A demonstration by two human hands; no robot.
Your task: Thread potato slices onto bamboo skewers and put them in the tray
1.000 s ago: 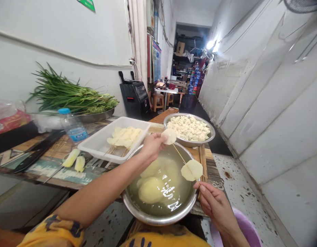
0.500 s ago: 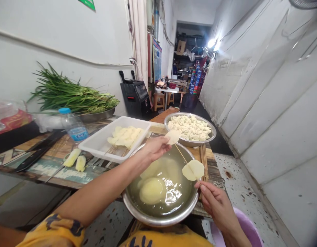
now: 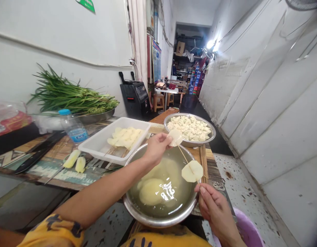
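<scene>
My right hand point(image 3: 215, 202) pinches the lower end of a thin wooden skewer point(image 3: 183, 154). One potato slice point(image 3: 192, 171) is threaded on it just above my fingers. At the skewer's upper end, my left hand point(image 3: 158, 146) grips another pale potato slice point(image 3: 176, 137) between thumb and fingers; the tip meets this slice, but how far it goes through is unclear. Both hands are above a steel basin point(image 3: 160, 221) of cloudy water, where more potato slices point(image 3: 151, 192) lie under the surface.
Left of the basin, a white plastic tray point(image 3: 96, 151) holds skewered slices. Behind stands a bowl of cauliflower-like pieces point(image 3: 189, 127). Bundled skewers point(image 3: 204, 161) lie at the right. A knife point(image 3: 32, 161), a water bottle point(image 3: 74, 127) and greens point(image 3: 70, 94) are farther left; a purple tub point(image 3: 248, 226) is below.
My left hand and its slice have shifted slightly right and down, and the slice now faces the camera more fully. The skewer and right hand have barely moved.
</scene>
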